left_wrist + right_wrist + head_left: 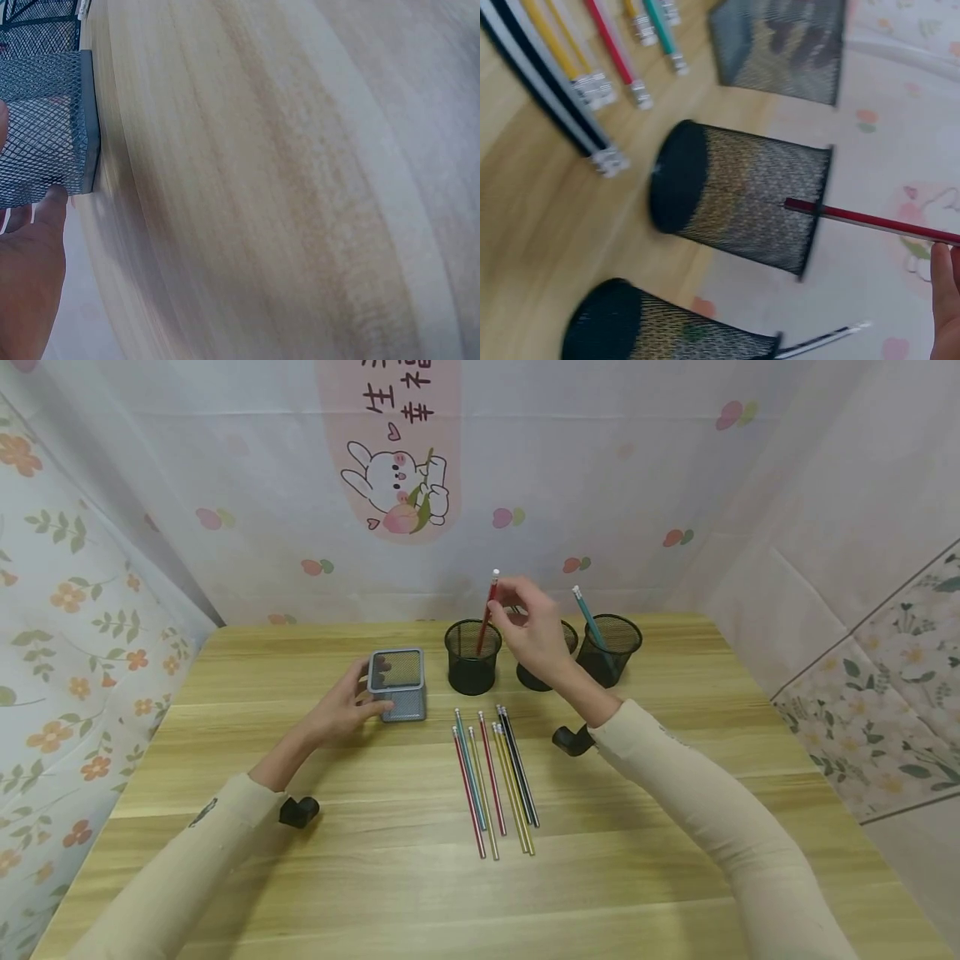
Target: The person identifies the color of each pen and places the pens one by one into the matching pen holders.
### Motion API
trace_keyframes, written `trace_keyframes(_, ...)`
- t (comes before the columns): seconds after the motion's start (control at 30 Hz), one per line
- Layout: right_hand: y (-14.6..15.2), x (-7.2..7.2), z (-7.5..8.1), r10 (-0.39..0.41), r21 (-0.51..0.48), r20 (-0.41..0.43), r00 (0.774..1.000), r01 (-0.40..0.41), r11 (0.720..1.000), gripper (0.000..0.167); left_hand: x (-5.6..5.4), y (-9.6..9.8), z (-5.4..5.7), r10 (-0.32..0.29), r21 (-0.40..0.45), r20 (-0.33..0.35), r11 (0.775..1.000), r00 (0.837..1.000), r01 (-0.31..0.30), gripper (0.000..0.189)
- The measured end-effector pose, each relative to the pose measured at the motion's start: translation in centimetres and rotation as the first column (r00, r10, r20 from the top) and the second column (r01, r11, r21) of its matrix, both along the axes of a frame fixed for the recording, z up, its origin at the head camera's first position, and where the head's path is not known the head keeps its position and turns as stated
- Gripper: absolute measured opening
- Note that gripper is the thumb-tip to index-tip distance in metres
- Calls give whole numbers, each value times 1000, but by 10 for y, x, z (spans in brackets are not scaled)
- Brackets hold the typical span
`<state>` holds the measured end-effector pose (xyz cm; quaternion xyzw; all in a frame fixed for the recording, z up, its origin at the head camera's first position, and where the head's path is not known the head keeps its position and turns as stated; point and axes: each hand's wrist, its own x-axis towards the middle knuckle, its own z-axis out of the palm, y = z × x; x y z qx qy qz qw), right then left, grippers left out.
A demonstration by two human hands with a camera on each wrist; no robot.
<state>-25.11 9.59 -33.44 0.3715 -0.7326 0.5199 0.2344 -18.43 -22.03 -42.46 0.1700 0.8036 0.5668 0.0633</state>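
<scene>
Room left of pencils (492, 772); cups (472, 678) behind

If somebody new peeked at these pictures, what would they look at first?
Probably the right hand holding a red pencil whose lower end is inside a black mesh cup. Next might come the colourful pencils lying mid-table, then the big white bunny on the cloth behind.

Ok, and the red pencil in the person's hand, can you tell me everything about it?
The red pencil is thin and straight, looks painted, and has a white eraser at its top. The right hand pinches its upper part. It leans slightly, its blunt-looking lower end inside the leftmost black mesh cup, above the base. I can't tell whether it touches the rim.
</scene>
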Motion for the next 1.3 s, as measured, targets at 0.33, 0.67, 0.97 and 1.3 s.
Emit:
trace_keyframes(0.33,-2,-4,-32,-5,158,70,998,-6,987,14,0,0,0,2,-7,1,1000,1000,-2,68)
trace_keyframes(0.67,-6,-5,-41,-25,233,58,998,11,972,15,0,1,1,2,-6,0,1000,1000,-2,68)
trace_keyframes(0.97,-4,-3,-43,-44,234,80,996,24,972,10,0,1,2,1,-15,4,1000,1000,0,68)
trace_keyframes(1.3,5,3,-42,-27,167,107,994,9,986,14,0,1,2,5,-10,7,1000,1000,-5,69)
